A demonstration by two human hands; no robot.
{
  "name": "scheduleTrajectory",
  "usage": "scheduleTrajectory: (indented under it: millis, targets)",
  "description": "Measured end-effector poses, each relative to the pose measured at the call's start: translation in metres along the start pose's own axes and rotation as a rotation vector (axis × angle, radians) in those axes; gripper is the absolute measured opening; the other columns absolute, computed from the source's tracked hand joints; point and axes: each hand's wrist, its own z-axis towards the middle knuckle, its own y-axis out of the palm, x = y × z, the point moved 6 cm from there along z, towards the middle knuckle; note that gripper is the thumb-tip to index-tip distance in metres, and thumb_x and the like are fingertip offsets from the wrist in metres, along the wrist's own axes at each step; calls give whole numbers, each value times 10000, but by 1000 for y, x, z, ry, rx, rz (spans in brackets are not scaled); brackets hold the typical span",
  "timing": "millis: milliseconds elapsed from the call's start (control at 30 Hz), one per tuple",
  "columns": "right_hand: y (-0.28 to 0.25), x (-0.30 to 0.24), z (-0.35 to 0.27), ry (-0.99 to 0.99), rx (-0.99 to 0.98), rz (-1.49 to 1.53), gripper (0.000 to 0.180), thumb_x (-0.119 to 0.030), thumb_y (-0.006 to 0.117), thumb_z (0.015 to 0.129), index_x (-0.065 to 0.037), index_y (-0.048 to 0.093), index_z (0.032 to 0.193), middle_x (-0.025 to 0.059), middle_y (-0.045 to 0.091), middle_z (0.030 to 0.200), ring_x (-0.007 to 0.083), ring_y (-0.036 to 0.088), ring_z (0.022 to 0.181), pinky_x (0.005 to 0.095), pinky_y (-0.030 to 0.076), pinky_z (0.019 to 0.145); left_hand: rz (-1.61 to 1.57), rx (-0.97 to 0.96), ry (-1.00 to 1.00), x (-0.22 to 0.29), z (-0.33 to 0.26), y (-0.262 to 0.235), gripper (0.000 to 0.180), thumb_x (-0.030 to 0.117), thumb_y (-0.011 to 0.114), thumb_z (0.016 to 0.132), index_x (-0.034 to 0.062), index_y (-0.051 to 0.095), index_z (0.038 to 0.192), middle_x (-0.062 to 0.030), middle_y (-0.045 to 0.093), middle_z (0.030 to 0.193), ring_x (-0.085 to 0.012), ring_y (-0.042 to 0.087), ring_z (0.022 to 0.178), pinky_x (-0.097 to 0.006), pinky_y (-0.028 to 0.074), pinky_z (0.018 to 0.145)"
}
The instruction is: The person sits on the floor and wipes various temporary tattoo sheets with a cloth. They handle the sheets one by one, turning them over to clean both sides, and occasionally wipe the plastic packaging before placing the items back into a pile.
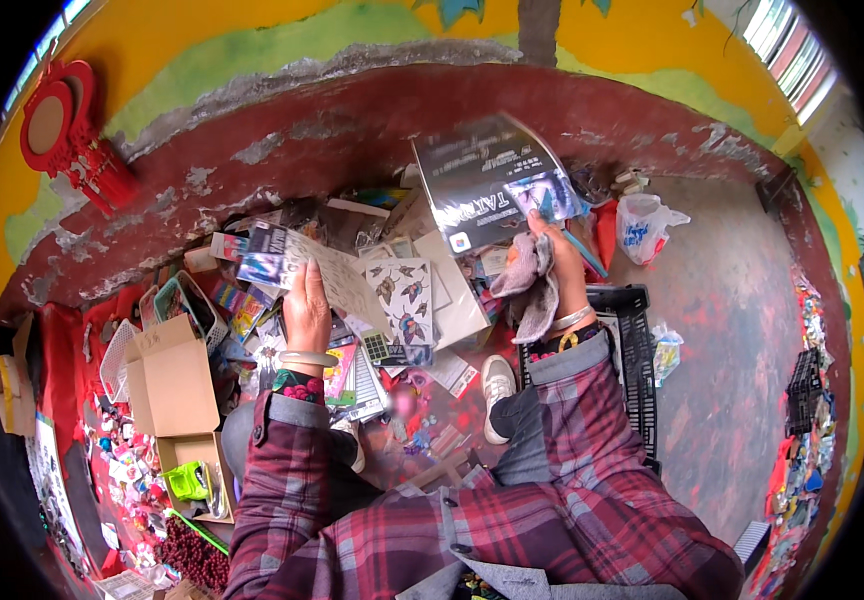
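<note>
Between the fingers of my left hand (307, 308) is a small stack of temporary tattoo sheets (297, 262), some showing blue-purple pictures. My right hand (564, 262) grips a large black tattoo sheet packet (472, 185) with a small blue-purple picture card (539, 196) at its lower right. A grey cloth (524, 275), perhaps a glove, also hangs at my right hand; how it is held is unclear. A sheet printed with colourful insects (402, 300) lies on the pile between my hands, beside a pale flat board (452, 300).
An open cardboard box (177, 385) with a bright green item (188, 481) stands at left, near plastic baskets (117, 360). A black crate (640, 370) is by my right leg, a white plastic bag (644, 228) beyond it. Small goods line both sides; a peeling wall (352, 130) runs behind.
</note>
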Motion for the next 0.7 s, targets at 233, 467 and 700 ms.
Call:
scheduleTrajectory:
  millis: [233,467,700]
  targets:
    - [27,51,-6,231,-194,-172,291,-319,558,913,-66,514,778,52,560,614,138,546,503,271,439,477,-1378,-482,-471,22,-19,48,877,675,442,827,-36,372,1336,-132,431,1357,-273,422,1214,-382,303,1039]
    - [35,97,-12,387,-253,-259,221,-228,568,916,-11,582,953,35,586,762,104,575,657,220,457,593,-1441,-157,-451,28,-14,25,339,235,560,905,15,522,1160,-149,607,1083,-279,602,965,-412,480,871]
    - [32,8,-12,-48,-104,-25,339,-330,477,946,-13,566,1029,135,650,894,208,642,778,359,516,762,-1318,-213,-384,33,-12,9,299,190,553,913,-21,538,1125,-123,615,1065,-243,609,954,-384,498,842]
